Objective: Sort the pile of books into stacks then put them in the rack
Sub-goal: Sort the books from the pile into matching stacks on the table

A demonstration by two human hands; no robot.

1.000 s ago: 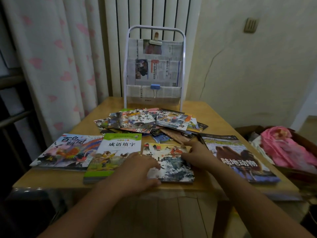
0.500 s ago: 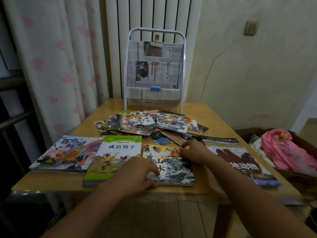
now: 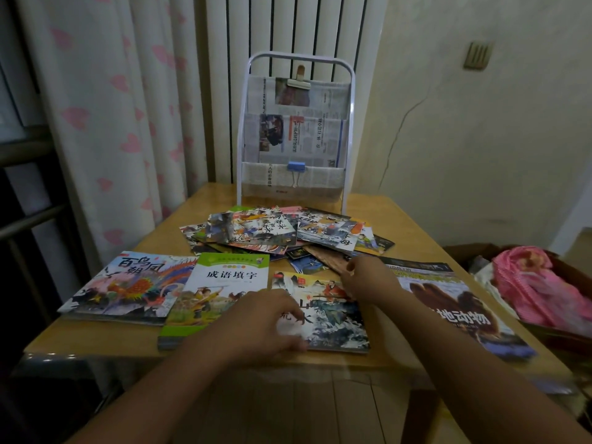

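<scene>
A loose pile of picture books (image 3: 282,232) lies mid-table in front of a white metal rack (image 3: 349,129) with newspaper pockets. Along the front edge lie a phoenix-cover book (image 3: 128,283), a green-topped book (image 3: 224,283), an ink-landscape book (image 3: 336,322) and a camel-cover book (image 3: 455,309). My left hand (image 3: 266,322) rests on the landscape book's lower left part, fingers curled over its cover. At that book's upper right corner is my right hand (image 3: 368,280), thumb pointing at a brown book (image 3: 326,259) on the pile's near edge; nothing is in it.
The wooden table (image 3: 413,225) stands against a radiator and a heart-patterned curtain (image 3: 105,129). To the right, below table height, a cardboard box holds pink cloth (image 3: 538,283). A blue binder clip (image 3: 296,166) hangs on the rack's lower pocket.
My right hand has slid from the landscape book's right side up to its top corner, nearer the pile. My left hand has stayed on the book.
</scene>
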